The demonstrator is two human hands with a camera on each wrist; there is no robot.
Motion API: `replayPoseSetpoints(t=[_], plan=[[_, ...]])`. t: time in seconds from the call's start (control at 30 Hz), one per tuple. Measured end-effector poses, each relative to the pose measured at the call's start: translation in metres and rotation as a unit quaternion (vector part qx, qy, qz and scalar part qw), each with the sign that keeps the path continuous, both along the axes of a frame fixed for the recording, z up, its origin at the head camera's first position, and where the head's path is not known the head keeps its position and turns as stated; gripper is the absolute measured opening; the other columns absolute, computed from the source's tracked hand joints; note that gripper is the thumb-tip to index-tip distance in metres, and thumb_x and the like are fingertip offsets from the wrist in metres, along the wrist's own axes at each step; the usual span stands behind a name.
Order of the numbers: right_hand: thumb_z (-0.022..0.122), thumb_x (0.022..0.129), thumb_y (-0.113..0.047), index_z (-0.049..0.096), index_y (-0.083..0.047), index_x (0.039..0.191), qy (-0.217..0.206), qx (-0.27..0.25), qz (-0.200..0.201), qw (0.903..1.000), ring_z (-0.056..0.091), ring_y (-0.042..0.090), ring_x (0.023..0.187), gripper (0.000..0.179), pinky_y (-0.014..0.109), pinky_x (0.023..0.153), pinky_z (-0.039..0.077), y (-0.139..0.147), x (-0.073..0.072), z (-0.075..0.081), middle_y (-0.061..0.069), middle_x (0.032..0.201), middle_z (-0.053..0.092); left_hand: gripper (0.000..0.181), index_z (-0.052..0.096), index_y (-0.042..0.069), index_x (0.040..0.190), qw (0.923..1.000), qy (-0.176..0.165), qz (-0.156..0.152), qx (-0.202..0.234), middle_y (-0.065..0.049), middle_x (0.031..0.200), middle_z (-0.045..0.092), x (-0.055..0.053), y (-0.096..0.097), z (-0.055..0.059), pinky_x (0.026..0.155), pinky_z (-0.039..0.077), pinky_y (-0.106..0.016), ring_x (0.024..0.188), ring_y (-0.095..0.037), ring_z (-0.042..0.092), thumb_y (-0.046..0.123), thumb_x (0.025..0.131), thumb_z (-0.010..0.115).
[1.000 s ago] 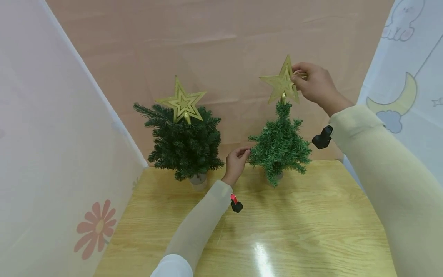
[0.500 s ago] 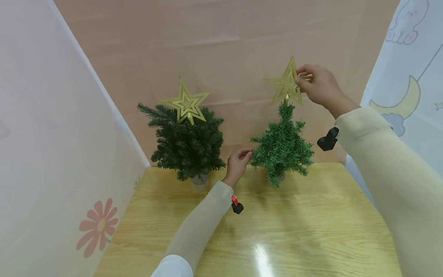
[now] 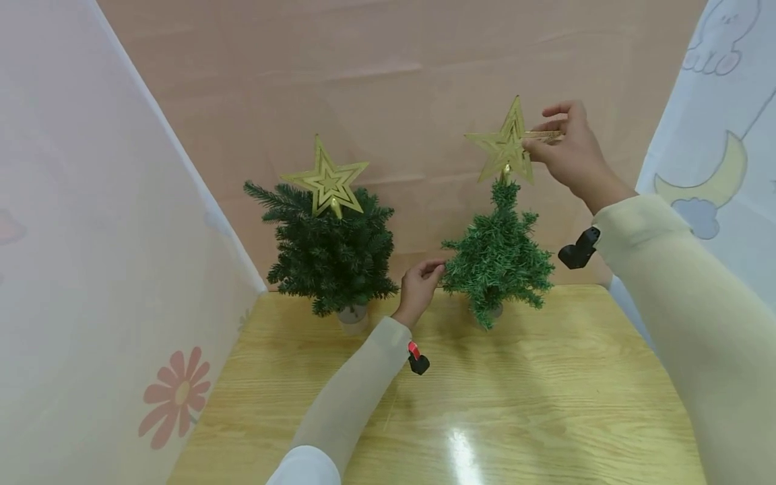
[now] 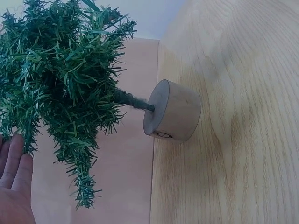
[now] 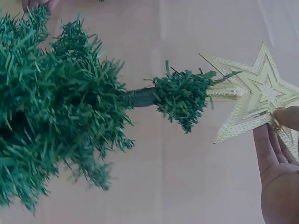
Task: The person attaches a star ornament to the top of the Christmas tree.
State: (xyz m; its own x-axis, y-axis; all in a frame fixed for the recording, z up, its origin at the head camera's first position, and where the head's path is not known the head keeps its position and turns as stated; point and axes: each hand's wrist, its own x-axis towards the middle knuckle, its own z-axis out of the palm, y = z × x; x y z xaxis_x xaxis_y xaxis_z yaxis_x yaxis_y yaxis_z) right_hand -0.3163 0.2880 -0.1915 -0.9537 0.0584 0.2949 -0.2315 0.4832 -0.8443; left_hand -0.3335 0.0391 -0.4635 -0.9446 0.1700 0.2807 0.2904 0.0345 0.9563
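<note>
A small green Christmas tree (image 3: 498, 259) stands on a round pale base (image 4: 180, 109). At its top a gold star tree topper (image 3: 504, 147) stands upright, its stem in line with the tip of the tree. My right hand (image 3: 572, 148) pinches the star's right arm, thumb in front and fingers behind, as the right wrist view shows. Lower down, my left hand (image 3: 419, 289) pinches the end of a branch on the tree's left side between thumb and fingers. In the left wrist view, its fingers (image 4: 21, 175) lie extended beside the needles.
To the left is a darker, fuller Christmas tree (image 3: 333, 256) in a pale pot (image 3: 353, 320), with another gold star (image 3: 327, 180) leaning back on top. Both trees stand at the back of a wooden table (image 3: 509, 404), before a pinkish cloth (image 3: 388, 87). Printed white cloths flank the table.
The fingers of my right hand have loosened and lifted apart behind the star, the thumb staying on it. The left hand keeps its place at the branch. The view has shifted slightly.
</note>
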Motion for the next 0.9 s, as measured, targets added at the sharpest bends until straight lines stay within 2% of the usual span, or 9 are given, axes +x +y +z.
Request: replayPoseSetpoints(t=[0.07,0.13,0.2,0.27,0.33,0.4,0.53,0.73,0.9], plan=[[0.065,0.092,-0.032,0.023,-0.028,0.135,-0.008,-0.04,0.001,0.9992,0.061,0.017,0.102,0.061,0.023,0.076,0.046,0.0,0.0,-0.002,0.002,0.119,0.047,0.028,0.069,0.012,0.121,1.0,0.0,-0.002,0.0,0.009,0.106,0.069,0.0,0.0,0.0,0.087,0.054,-0.038,0.103,-0.017,0.066,0.026,0.098,0.061],[0.068,0.091,-0.028,0.023,-0.027,0.131,-0.013,-0.104,0.011,0.9944,0.064,0.016,0.097,0.061,0.021,0.075,0.047,0.001,-0.002,-0.004,0.006,0.114,0.047,0.027,0.069,0.014,0.121,1.0,0.002,0.0,-0.004,0.009,0.106,0.069,0.001,0.0,-0.001,0.086,0.055,-0.034,0.103,-0.017,0.066,0.026,0.098,0.061],[0.071,0.089,-0.023,0.029,-0.022,0.128,-0.016,-0.171,0.03,0.9847,0.065,0.014,0.093,0.057,0.019,0.074,0.05,0.002,-0.005,-0.006,0.009,0.111,0.048,0.026,0.07,0.016,0.119,1.0,0.008,0.003,-0.004,0.008,0.106,0.07,0.0,0.001,-0.001,0.084,0.055,-0.032,0.102,-0.017,0.066,0.028,0.097,0.062],[0.073,0.087,-0.017,0.037,-0.015,0.124,-0.016,-0.232,0.056,0.971,0.066,0.014,0.092,0.051,0.018,0.077,0.053,0.002,-0.007,-0.009,0.008,0.111,0.052,0.026,0.07,0.015,0.119,1.0,0.008,0.002,-0.004,0.003,0.107,0.07,0.003,0.0,0.003,0.085,0.055,-0.037,0.102,-0.019,0.066,0.026,0.098,0.062],[0.074,0.086,-0.013,0.044,-0.01,0.119,-0.018,-0.269,0.074,0.96,0.066,0.014,0.091,0.044,0.019,0.077,0.054,0.002,-0.008,-0.012,0.007,0.111,0.055,0.024,0.071,0.017,0.117,0.9999,0.01,0.004,-0.007,0.005,0.107,0.07,0.004,0.0,0.003,0.085,0.055,-0.037,0.101,-0.017,0.066,0.027,0.097,0.062],[0.074,0.086,-0.013,0.048,-0.008,0.117,-0.024,-0.279,0.081,0.9567,0.066,0.014,0.091,0.041,0.019,0.077,0.054,0.002,-0.007,-0.013,0.006,0.11,0.058,0.023,0.071,0.019,0.116,0.9999,0.008,0.005,-0.009,0.006,0.106,0.07,0.004,-0.001,0.004,0.085,0.054,-0.037,0.1,-0.015,0.066,0.028,0.097,0.062],[0.073,0.087,-0.015,0.049,-0.008,0.118,-0.031,-0.272,0.078,0.9586,0.065,0.014,0.092,0.039,0.019,0.078,0.054,0.001,-0.006,-0.013,0.006,0.111,0.058,0.02,0.072,0.027,0.113,0.9997,0.01,0.01,-0.018,0.012,0.103,0.069,0.001,0.0,-0.001,0.081,0.055,-0.029,0.098,-0.011,0.066,0.031,0.097,0.062],[0.071,0.089,-0.017,0.048,-0.009,0.117,-0.029,-0.254,0.078,0.9635,0.065,0.014,0.089,0.037,0.018,0.076,0.054,0.001,-0.006,-0.013,0.005,0.108,0.059,0.019,0.072,0.026,0.113,0.9996,0.013,0.011,-0.021,0.011,0.102,0.07,0.0,0.0,0.0,0.079,0.055,-0.028,0.098,-0.014,0.067,0.031,0.097,0.062],[0.07,0.089,-0.016,0.048,-0.008,0.117,-0.031,-0.254,0.087,0.9628,0.066,0.015,0.088,0.036,0.019,0.076,0.055,0.003,-0.009,-0.014,0.007,0.108,0.057,0.021,0.072,0.023,0.115,0.9996,0.003,0.011,-0.027,0.011,0.103,0.069,0.001,0.0,0.001,0.08,0.055,-0.028,0.099,-0.015,0.066,0.03,0.097,0.062]])
